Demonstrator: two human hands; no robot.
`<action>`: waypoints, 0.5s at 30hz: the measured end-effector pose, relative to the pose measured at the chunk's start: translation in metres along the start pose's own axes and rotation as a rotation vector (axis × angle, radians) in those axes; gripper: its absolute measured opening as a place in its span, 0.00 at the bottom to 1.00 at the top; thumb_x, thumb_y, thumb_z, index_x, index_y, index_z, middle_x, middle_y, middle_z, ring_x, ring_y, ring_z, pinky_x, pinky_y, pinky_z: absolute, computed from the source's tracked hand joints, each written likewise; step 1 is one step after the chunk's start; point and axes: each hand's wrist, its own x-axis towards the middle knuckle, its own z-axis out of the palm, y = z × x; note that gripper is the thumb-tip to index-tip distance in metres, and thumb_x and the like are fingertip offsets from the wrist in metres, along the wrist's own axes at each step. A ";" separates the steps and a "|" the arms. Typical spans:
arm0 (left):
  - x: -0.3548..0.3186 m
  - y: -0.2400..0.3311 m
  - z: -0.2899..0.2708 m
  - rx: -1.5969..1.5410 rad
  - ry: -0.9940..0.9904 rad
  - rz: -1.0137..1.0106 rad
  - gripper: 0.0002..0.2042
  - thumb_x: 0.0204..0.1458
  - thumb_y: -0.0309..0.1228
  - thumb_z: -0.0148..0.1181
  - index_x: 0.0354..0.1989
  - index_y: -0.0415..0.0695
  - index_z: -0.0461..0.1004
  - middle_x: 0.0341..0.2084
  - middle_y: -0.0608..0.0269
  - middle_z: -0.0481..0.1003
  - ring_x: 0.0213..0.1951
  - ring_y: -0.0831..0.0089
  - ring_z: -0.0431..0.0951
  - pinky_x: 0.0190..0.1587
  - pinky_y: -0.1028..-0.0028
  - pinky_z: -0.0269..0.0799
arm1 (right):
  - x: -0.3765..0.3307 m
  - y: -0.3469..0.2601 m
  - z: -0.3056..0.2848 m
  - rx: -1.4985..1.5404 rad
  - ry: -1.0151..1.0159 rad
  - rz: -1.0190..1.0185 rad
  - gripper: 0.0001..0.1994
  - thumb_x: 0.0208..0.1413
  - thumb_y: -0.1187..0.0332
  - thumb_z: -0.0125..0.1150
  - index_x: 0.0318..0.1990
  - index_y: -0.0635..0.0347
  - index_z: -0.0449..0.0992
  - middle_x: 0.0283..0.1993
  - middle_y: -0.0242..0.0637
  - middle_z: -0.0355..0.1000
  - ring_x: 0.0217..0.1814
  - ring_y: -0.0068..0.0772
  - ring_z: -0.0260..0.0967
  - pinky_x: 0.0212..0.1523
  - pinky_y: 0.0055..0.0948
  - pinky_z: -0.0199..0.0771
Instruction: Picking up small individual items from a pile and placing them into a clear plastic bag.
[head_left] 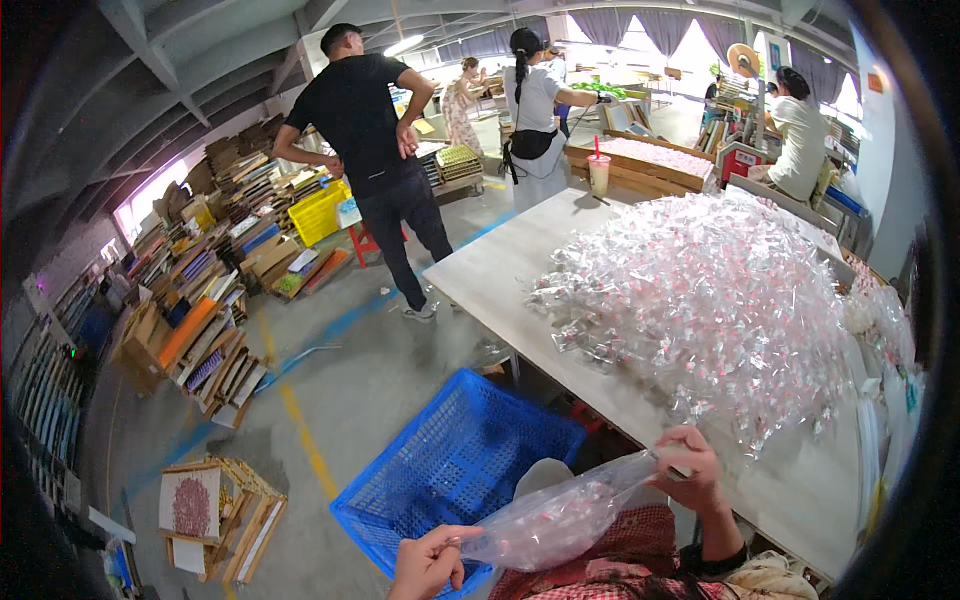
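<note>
I hold a clear plastic bag (pixel 560 520) stretched between both hands over my lap. My left hand (pixel 428 562) pinches its lower end, just above the near rim of a blue mesh crate (pixel 450 460). My right hand (pixel 692 470) grips the bag's upper end at the front edge of the pale worktable (pixel 500 270). A large heap of small clear packets with pink and white contents (pixel 710 300) covers the table just beyond my right hand.
A drink cup with a straw (pixel 599 172) stands at the table's far end. Three people (pixel 375 140) stand or work past the table, another sits at the far right (pixel 800 140). Stacks of cardboard and wooden frames (pixel 200 300) line the left floor, with a yellow crate (pixel 318 212).
</note>
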 end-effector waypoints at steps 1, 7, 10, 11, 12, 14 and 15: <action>-0.001 -0.002 0.000 -0.034 0.034 -0.014 0.17 0.54 0.19 0.41 0.48 0.41 0.75 0.15 0.67 0.73 0.12 0.83 0.68 0.15 0.81 0.62 | -0.002 -0.001 0.010 -0.005 0.013 0.006 0.16 0.38 0.61 0.76 0.35 0.53 0.78 0.44 0.38 0.72 0.51 0.37 0.69 0.53 0.35 0.67; -0.003 -0.003 -0.004 -0.077 0.004 0.010 0.16 0.55 0.21 0.45 0.51 0.41 0.73 0.17 0.67 0.73 0.12 0.85 0.67 0.14 0.83 0.59 | 0.004 0.007 0.075 1.041 -0.151 0.326 0.30 0.48 0.59 0.71 0.56 0.64 0.70 0.61 0.45 0.64 0.69 0.40 0.53 0.67 0.37 0.51; 0.003 -0.027 -0.009 -0.175 0.013 0.005 0.17 0.56 0.22 0.49 0.55 0.40 0.70 0.24 0.65 0.76 0.18 0.80 0.71 0.20 0.80 0.66 | 0.014 0.019 0.089 0.774 -0.527 0.188 0.23 0.60 0.56 0.57 0.55 0.65 0.71 0.62 0.41 0.64 0.69 0.38 0.52 0.67 0.37 0.51; 0.011 -0.042 -0.010 -0.131 0.045 0.236 0.18 0.56 0.26 0.54 0.55 0.40 0.70 0.24 0.66 0.76 0.22 0.81 0.74 0.22 0.79 0.66 | 0.016 0.017 0.096 0.809 -0.531 0.181 0.21 0.65 0.57 0.48 0.56 0.66 0.70 0.61 0.42 0.65 0.70 0.40 0.51 0.67 0.39 0.51; 0.023 -0.066 -0.011 -0.085 0.076 0.466 0.20 0.56 0.31 0.60 0.56 0.39 0.70 0.23 0.67 0.76 0.25 0.82 0.76 0.23 0.78 0.67 | 0.019 0.015 0.101 0.845 -0.536 0.176 0.21 0.69 0.59 0.39 0.57 0.67 0.69 0.61 0.43 0.67 0.71 0.42 0.50 0.67 0.41 0.51; 0.041 -0.113 -0.004 -0.034 0.222 0.538 0.18 0.53 0.32 0.61 0.53 0.43 0.72 0.28 0.65 0.77 0.26 0.75 0.78 0.22 0.73 0.69 | 0.020 0.008 0.108 0.886 -0.503 0.139 0.22 0.69 0.58 0.36 0.53 0.65 0.72 0.59 0.46 0.68 0.70 0.45 0.52 0.68 0.43 0.51; 0.038 -0.081 0.003 0.275 0.129 0.668 0.16 0.54 0.28 0.57 0.52 0.41 0.71 0.30 0.64 0.76 0.29 0.74 0.76 0.28 0.73 0.70 | 0.013 0.007 0.113 1.130 -0.456 0.346 0.22 0.69 0.56 0.37 0.50 0.65 0.73 0.59 0.48 0.68 0.70 0.45 0.53 0.68 0.44 0.50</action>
